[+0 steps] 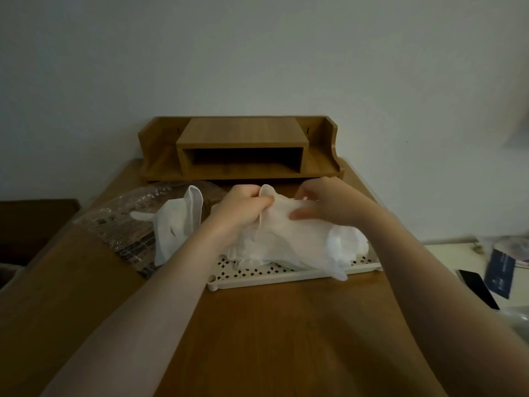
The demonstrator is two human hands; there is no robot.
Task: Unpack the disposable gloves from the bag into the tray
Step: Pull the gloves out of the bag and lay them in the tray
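Observation:
A pile of thin white disposable gloves (300, 242) lies in a cream perforated tray (274, 277) at the table's middle. My left hand (243, 210) grips the cuff end of the top glove, fingers curled round it. My right hand (329, 204) pinches the same glove from the right, thumb pressed on it. A clear crinkled plastic bag (126, 224) with printed labels lies left of the tray. One white glove (177, 224) lies on top of the bag, its cuff pointing to the far side.
A wooden desk organiser (240, 150) stands at the back against the wall. The brown wooden table (272, 339) reaches toward me. On a white surface at the right lie a dark phone (478, 287) and a dark blue card (501, 273).

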